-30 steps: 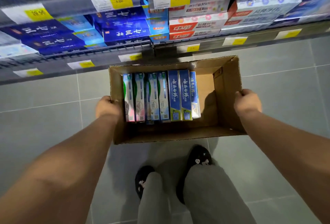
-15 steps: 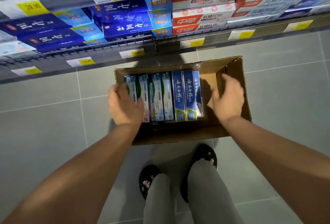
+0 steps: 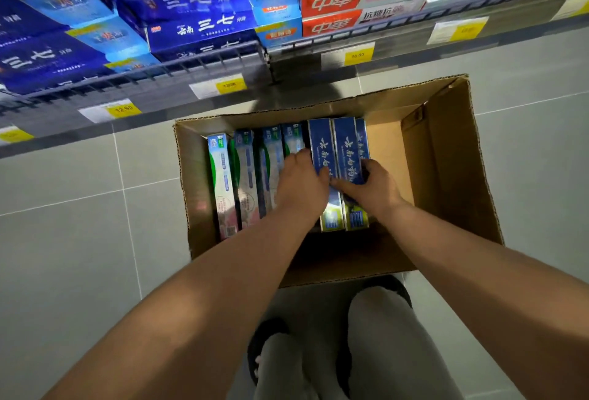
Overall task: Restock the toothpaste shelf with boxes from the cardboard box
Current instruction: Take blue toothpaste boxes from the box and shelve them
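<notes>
While both hands, the left hand (image 3: 301, 181) and right hand (image 3: 371, 186), clamp the blue boxes (image 3: 338, 148) between them inside the cardboard box (image 3: 452, 176), a loose squeeze could drop one.

Matt brown cardboard box (image 3: 452, 176), glossy toothpaste boxes (image 3: 322, 141), smooth floor tiles (image 3: 63, 256)

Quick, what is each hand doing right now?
Left hand: grips the dark blue toothpaste boxes from the left.
Right hand: grips the same boxes from the right.

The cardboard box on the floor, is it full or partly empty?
Partly empty: toothpaste boxes fill the cardboard box's left part; its right part shows bare bottom.
</notes>
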Demonstrator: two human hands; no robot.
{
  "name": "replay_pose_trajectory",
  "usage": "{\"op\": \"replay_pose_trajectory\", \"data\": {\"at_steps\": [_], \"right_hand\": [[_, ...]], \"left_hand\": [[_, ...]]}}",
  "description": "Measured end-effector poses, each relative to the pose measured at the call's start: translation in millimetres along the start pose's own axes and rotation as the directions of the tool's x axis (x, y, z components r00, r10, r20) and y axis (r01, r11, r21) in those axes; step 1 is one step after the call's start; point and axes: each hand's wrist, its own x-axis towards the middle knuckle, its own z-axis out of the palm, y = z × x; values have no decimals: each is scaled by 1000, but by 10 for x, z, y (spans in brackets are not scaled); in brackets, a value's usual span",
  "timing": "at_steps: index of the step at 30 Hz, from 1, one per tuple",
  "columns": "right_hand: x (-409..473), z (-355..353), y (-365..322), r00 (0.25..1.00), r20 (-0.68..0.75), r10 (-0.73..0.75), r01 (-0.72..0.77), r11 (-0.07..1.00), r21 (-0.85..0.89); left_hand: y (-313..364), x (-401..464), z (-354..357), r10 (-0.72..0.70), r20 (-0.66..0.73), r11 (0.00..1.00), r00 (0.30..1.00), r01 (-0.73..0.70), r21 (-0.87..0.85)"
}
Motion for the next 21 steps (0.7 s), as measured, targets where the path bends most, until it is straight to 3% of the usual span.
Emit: {"op": "replay_pose_trajectory", "data": {"at_steps": [4, 8, 12, 15, 21], "right_hand": [[-56, -242, 87, 1000, 12, 20, -21, 996, 86], [-156, -408, 139, 991, -101, 82, -46, 948, 314], [-403, -610, 27, 982, -125, 139, -71, 898, 435], [-757, -828, -330, 987, -132, 91, -20, 889, 458], [-1744, -1353, -1602, 961, -207, -185, 229, 950, 213]], "left_hand": [[175, 20, 113, -78, 25, 988, 997, 74, 134], [302, 55, 138, -151, 28, 964, 988, 141, 226], [397, -81, -77, -216, 117, 975, 969, 221, -29], [532, -392, -500, -200, 128, 956, 971, 223, -193], [1134, -1154, -2013, -157, -35, 940, 987, 138, -313]]}}
